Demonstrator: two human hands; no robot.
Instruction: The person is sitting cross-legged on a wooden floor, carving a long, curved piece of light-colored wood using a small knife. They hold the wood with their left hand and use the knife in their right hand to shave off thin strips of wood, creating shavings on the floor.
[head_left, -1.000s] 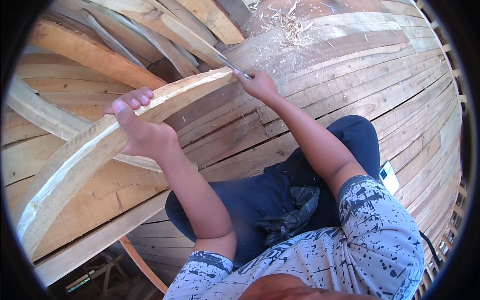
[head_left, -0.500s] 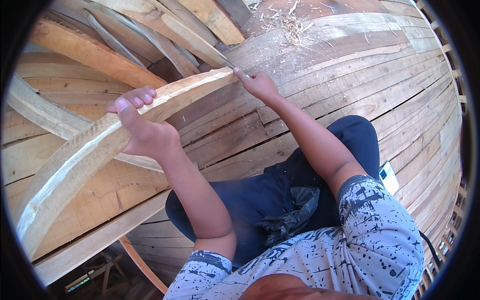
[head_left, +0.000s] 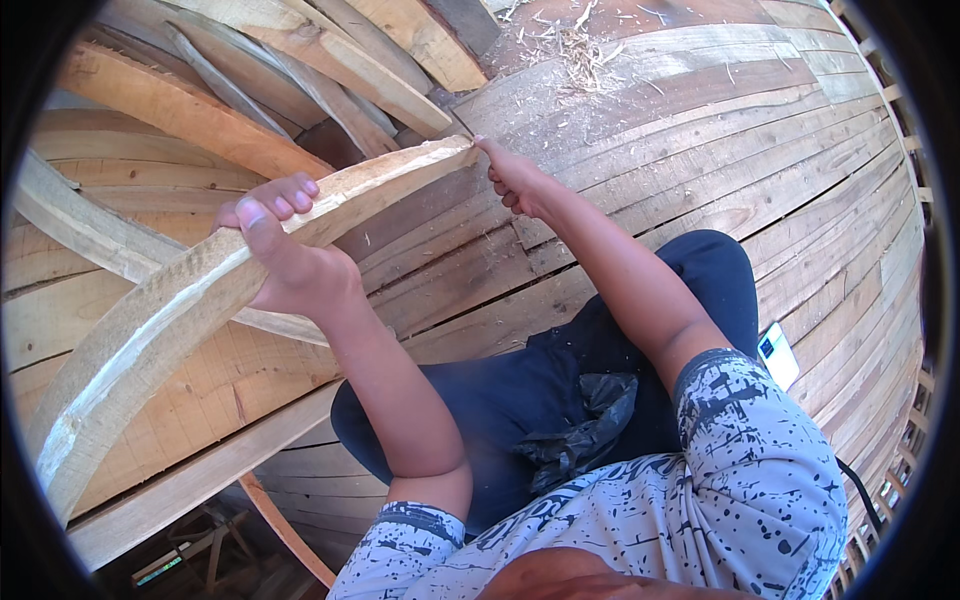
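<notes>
A long curved wooden beam [head_left: 385, 190] rises across the left side, with a pale whitish strip running along its upper edge. My left hand [head_left: 292, 250] wraps around the middle of the beam, thumb on the near side and fingers over the top. At the beam's far right end, the closed fingers of my right hand [head_left: 518, 182] grip a thin dark stick-like tool [head_left: 465, 125]. Its slim shaft points up and away past the beam's tip; its exact kind is hidden by the hand and beam.
Curved planking [head_left: 690, 170] spreads under me and to the right. Wood shavings [head_left: 583, 58] lie scattered at the far side. Several timbers [head_left: 190, 110] lean at upper left. A white phone [head_left: 780, 358] rests beside my right knee, and dark crumpled plastic [head_left: 585, 430] sits on my lap.
My right hand has shifted slightly right and turned, its curled fingers now showing more below. My left hand keeps its hold on the beam, which has barely moved.
</notes>
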